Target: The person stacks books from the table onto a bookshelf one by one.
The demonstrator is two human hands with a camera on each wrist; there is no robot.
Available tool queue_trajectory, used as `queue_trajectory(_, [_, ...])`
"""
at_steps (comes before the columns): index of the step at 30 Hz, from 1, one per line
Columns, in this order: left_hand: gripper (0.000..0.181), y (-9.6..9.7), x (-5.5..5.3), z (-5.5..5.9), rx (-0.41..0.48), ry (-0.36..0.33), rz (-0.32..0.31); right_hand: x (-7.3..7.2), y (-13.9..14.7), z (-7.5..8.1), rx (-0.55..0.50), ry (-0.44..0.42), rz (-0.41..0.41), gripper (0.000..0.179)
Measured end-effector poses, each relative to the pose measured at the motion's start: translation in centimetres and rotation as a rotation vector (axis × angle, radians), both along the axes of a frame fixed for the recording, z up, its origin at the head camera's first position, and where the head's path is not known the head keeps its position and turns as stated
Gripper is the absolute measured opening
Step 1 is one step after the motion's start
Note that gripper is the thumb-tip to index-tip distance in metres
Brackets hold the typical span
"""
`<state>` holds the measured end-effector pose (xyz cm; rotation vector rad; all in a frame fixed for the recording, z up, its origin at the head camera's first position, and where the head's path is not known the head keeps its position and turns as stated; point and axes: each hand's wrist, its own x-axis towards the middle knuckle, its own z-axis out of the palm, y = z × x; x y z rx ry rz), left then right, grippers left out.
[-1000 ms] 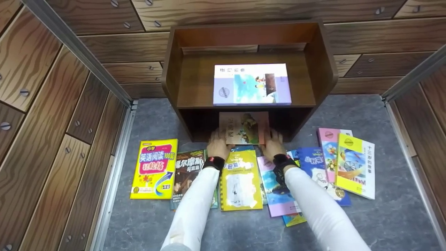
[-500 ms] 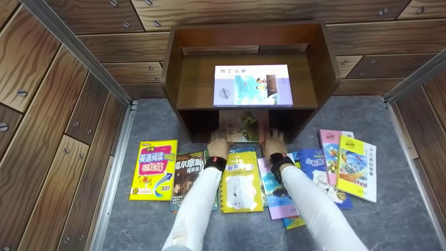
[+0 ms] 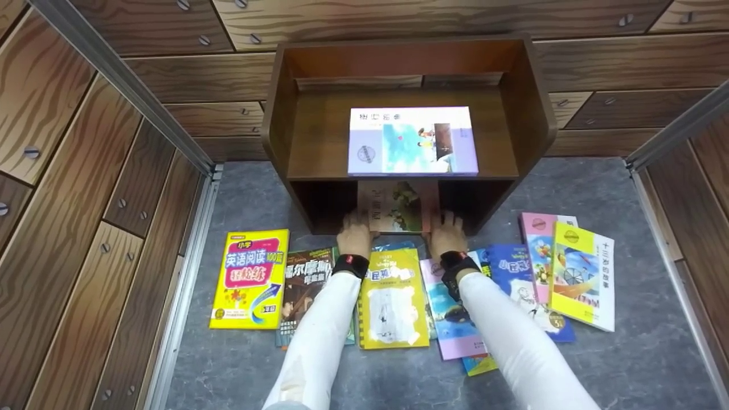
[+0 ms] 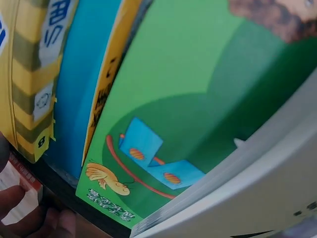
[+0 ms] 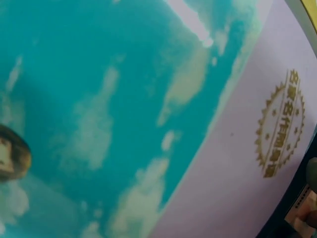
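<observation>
Low in the brown bookcase (image 3: 529,114), a shaded book (image 3: 387,208) lies cover up — pale tan turning pinkish, dark characters down one side, a green-and-brown figure on the other. The left hand (image 3: 354,236) and the right hand (image 3: 448,234) flank it, fingers clamped on its opposite edges; a white-and-lilac book (image 3: 413,142) lies on the upper shelf (image 3: 319,136).

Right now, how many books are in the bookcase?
2: the purple-and-white book on the upper shelf, and the beige book in the lower compartment, between the left hand and right hand. More may be hidden underneath.
</observation>
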<state>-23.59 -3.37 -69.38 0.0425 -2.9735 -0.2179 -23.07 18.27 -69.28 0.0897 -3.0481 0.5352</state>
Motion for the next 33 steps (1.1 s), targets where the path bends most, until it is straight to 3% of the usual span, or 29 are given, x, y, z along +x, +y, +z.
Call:
queue_trajectory(2, [0.058,0.0,0.2,0.1,0.006,-0.017,0.002,0.2,0.1,0.0,-0.001,-0.002,-0.002,0.059])
queue_trajectory(7, [0.023,0.1,0.4,0.4,0.009,-0.103,0.001,0.6,0.5,0.1,-0.006,-0.022,0.009,0.06])
queue_trajectory(10, [0.027,-0.1,0.6,0.5,0.083,-0.102,0.001,0.9,0.8,0.5,-0.028,-0.046,0.018,0.061])
queue_trajectory(16, [0.067,-1.1,1.2,1.1,0.347,-0.062,-0.097,1.5,1.6,1.9,-0.154,-0.061,0.007,0.066])
queue_trajectory(20, [0.062,-1.9,2.1,1.7,0.44,-0.058,-0.15,2.5,2.5,3.4,-0.269,0.019,-0.001,0.068])
queue_trajectory(26, [0.053,-3.4,4.3,2.5,0.481,-0.021,-0.268,5.3,4.3,5.1,-0.433,0.094,0.021,0.069])
queue_trajectory(30, [0.054,-4.3,5.6,3.0,0.459,-0.1,-0.383,8.1,4.8,5.6,-0.504,0.031,0.025,0.072])
queue_trajectory(33, [0.058,-4.7,6.0,3.3,0.405,-0.172,-0.437,9.9,4.4,5.6,-0.542,-0.005,0.026,0.073])
